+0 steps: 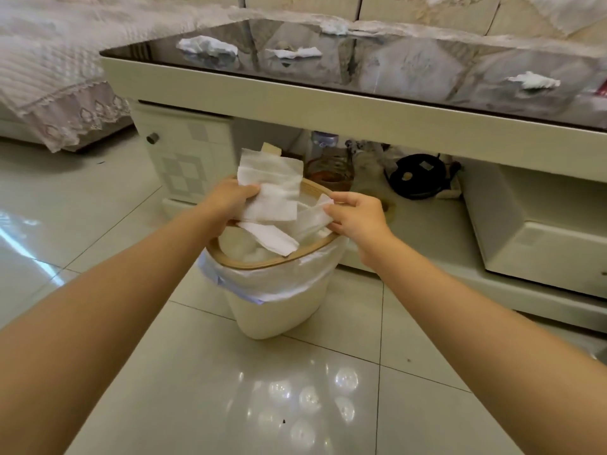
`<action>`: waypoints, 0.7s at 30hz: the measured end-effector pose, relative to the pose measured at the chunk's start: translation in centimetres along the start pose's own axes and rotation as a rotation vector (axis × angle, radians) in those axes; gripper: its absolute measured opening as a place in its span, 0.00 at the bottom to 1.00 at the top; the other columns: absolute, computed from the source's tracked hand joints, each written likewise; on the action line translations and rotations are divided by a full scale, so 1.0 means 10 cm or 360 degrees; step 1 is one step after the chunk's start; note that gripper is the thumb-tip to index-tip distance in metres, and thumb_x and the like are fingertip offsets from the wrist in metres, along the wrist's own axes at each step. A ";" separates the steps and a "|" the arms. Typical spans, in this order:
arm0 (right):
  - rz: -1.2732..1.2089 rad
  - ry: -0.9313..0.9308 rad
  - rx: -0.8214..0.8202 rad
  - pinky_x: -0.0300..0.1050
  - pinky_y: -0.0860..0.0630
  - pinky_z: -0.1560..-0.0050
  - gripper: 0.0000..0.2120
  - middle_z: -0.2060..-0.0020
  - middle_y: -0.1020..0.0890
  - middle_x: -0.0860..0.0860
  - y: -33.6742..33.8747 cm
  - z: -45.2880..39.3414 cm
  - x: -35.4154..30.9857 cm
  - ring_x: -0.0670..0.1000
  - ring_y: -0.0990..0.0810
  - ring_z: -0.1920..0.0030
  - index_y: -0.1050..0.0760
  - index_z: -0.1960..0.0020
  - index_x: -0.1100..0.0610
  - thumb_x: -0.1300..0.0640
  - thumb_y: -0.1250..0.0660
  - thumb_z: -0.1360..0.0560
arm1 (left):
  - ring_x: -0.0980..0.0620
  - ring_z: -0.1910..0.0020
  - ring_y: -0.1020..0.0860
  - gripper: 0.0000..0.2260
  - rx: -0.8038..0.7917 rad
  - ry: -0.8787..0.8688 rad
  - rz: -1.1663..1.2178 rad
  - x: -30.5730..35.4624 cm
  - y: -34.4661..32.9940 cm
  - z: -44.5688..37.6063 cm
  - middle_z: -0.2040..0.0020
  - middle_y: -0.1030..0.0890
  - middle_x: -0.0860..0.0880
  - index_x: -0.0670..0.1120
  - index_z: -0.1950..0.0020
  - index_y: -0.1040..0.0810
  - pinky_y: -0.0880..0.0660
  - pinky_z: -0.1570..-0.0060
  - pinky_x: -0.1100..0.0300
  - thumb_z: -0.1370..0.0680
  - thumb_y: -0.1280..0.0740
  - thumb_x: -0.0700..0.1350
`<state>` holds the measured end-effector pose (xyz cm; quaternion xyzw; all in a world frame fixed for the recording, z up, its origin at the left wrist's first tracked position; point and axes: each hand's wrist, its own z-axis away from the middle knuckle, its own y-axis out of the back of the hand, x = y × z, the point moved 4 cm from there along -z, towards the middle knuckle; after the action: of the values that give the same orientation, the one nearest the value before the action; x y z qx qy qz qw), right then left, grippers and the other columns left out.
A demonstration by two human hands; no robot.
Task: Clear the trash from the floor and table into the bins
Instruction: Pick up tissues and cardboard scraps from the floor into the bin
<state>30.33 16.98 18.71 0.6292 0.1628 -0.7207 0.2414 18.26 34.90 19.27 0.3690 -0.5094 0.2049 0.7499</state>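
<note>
Both hands (230,200) (356,213) — tissues (272,195) over bin (279,300)

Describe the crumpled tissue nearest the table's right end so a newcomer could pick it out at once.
Start at the dark glass-topped table behind the bin. Four white wads lie on it; this tissue sits alone near the front edge, far right of the other three.

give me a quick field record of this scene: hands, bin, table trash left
left hand: gripping a bunch of white tissues over the bin
right hand: pinching a tissue strip over the bin
bin: white, wooden rim, plastic liner, tissues already inside
table: dark glossy top, four crumpled tissues remain
floor: pale tiles, no trash seen near the bin
</note>
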 end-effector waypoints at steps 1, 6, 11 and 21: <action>-0.0028 0.0011 0.0008 0.43 0.19 0.50 0.17 0.47 0.19 0.54 0.00 0.01 0.01 0.52 0.19 0.48 0.24 0.38 0.60 0.64 0.31 0.26 | 0.50 0.59 0.23 0.10 0.0007 -0.0053 -0.0067 -0.01 0.01 0.00 0.55 0.21 0.48 0.44 0.42 0.24 0.25 0.62 0.59 0.20 0.36 0.47; -0.0144 0.0076 0.0027 0.41 0.19 0.52 0.16 0.48 0.18 0.54 0.08 0.09 -0.02 0.50 0.17 0.50 0.24 0.38 0.59 0.61 0.30 0.25 | 0.51 0.51 0.23 0.13 0.0074 -0.0289 -0.0429 -0.05 0.04 0.04 0.47 0.20 0.50 0.48 0.40 0.20 0.26 0.53 0.57 0.25 0.30 0.45; -0.0134 0.0183 0.0011 0.45 0.18 0.51 0.14 0.50 0.16 0.52 0.25 0.23 -0.08 0.50 0.16 0.52 0.24 0.39 0.55 0.59 0.31 0.25 | 0.55 0.48 0.24 0.12 0.0043 -0.0473 -0.0363 0.02 -0.03 0.16 0.47 0.21 0.53 0.48 0.39 0.21 0.28 0.47 0.60 0.23 0.31 0.46; 0.0158 0.0436 0.0022 0.39 0.21 0.64 0.05 0.59 0.18 0.51 0.87 0.66 -0.16 0.46 0.20 0.60 0.20 0.50 0.55 0.59 0.30 0.27 | 0.56 0.61 0.20 0.03 -0.0159 -0.0849 -0.0355 0.47 -0.80 0.70 0.60 0.18 0.52 0.53 0.54 0.19 0.23 0.58 0.59 0.26 0.28 0.50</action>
<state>29.81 6.42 21.91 0.7306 0.1578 -0.6163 0.2480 21.28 24.04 22.23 0.4262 -0.6543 -0.0081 0.6246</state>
